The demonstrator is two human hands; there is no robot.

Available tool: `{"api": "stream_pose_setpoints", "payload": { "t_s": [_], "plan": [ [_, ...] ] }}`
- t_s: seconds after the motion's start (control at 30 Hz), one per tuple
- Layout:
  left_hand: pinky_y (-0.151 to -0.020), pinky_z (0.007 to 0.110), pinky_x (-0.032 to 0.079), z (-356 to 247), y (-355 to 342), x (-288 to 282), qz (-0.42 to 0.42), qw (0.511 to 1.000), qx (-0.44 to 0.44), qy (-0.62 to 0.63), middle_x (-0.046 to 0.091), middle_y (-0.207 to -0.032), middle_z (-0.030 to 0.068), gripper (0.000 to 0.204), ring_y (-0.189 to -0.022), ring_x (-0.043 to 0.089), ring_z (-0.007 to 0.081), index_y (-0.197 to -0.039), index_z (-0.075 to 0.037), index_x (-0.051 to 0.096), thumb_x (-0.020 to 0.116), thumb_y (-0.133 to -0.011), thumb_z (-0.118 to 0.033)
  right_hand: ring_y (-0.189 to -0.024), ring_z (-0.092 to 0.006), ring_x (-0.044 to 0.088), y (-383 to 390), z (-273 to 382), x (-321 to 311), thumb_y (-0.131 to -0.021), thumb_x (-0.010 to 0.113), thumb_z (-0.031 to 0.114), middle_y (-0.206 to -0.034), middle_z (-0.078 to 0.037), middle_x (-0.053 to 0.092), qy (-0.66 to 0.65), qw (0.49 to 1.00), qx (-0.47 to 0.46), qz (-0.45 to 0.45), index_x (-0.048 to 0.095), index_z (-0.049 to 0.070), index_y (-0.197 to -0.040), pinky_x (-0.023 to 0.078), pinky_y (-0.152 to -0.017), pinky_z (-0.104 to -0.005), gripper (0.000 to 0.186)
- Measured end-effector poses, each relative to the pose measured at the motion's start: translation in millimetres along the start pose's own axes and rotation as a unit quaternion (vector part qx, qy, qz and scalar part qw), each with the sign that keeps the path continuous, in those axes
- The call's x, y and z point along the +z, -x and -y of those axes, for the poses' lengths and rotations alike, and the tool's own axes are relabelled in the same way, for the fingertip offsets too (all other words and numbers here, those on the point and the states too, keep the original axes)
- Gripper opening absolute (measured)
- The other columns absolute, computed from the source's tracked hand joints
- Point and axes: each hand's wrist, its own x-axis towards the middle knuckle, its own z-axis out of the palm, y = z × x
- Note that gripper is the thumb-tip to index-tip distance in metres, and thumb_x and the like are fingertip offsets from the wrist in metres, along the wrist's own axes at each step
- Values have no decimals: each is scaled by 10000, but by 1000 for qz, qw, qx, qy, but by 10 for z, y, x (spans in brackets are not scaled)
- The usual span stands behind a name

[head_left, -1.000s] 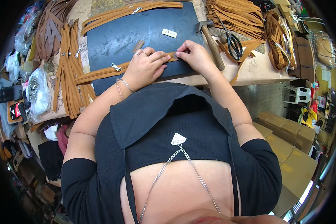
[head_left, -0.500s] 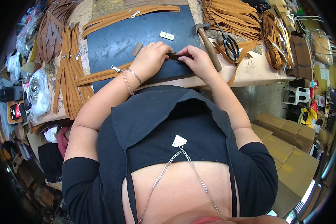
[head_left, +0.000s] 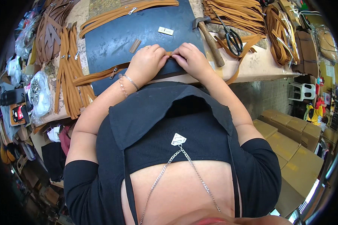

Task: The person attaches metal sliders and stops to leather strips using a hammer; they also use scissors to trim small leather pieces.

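Over a dark board, both my hands meet at the right end of a tan zipper [head_left: 91,78]. My left hand [head_left: 147,62] is closed, its thumb and fingers pinching the zipper end. My right hand [head_left: 192,60] pinches the same end from the other side. A small tan bit shows between the fingertips; the rest of that end is hidden. The zipper runs left under my left wrist, its slider [head_left: 113,72] close to the bracelet. A short brown strip [head_left: 135,45] lies just beyond my left hand, and a small pale rectangular piece [head_left: 165,30] farther off.
The dark board [head_left: 116,35] carries another tan zipper [head_left: 112,15] along its far edge. A hammer [head_left: 211,43] and black-handled scissors [head_left: 233,42] lie to the right, near bundled tan zippers [head_left: 234,17]. More zippers [head_left: 69,71] hang over the table's left side. Cardboard boxes [head_left: 289,150] stand lower right.
The zipper has turned over, its slider now looking darker with the pull pointing nearer me. Between my fingertips, a tan bit shows where a dark edge was. My right fingers have drawn closer together.
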Motion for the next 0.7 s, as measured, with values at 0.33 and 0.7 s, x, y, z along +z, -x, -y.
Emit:
{"api": "stream_pose_setpoints", "payload": {
  "t_s": [0.33, 0.7],
  "plan": [
    [-782, 430, 526, -67, -39, -14, 6, 999, -52, 4, 624, -909, 109, 149, -880, 641, 322, -919, -55, 639, 730, -901, -171, -893, -334, 602, -51, 121, 35, -859, 727, 107, -864, -113, 614, -5, 998, 54, -14, 647, 43, -868, 491, -821, -425, 103],
    [-872, 413, 459, -58, 15, 33, -23, 998, -49, 18, 633, -959, 69, 179, -981, 614, 306, -1063, -99, 707, 737, -889, -131, -947, -349, 619, -40, 160, 15, -845, 720, 94, -961, -111, 630, -24, 996, 81, -5, 649, 68, -924, 524, -832, -449, 109]
  ]
}}
